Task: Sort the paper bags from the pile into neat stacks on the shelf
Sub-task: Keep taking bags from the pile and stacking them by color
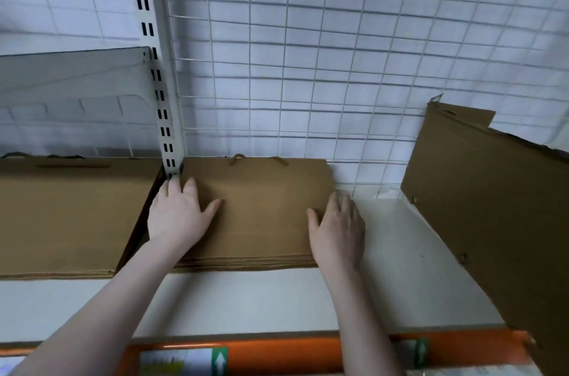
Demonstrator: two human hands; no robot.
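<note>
A flat stack of brown paper bags (pixel 261 209) lies on the white shelf (pixel 277 298), its rope handles toward the wire back. My left hand (pixel 177 215) rests flat on the stack's left side, fingers spread, thumb pointing inward. My right hand (pixel 338 227) lies flat along the stack's right edge, fingers reaching toward the back. Neither hand grips a bag. A second, wider stack of brown bags (pixel 67 215) lies to the left, past the upright post.
Large brown bags (pixel 486 206) lean tilted on the right of the shelf. A white slotted post (pixel 157 83) and a wire grid (pixel 338 67) form the back. An orange beam (pixel 292 351) with labels runs along the shelf's front edge.
</note>
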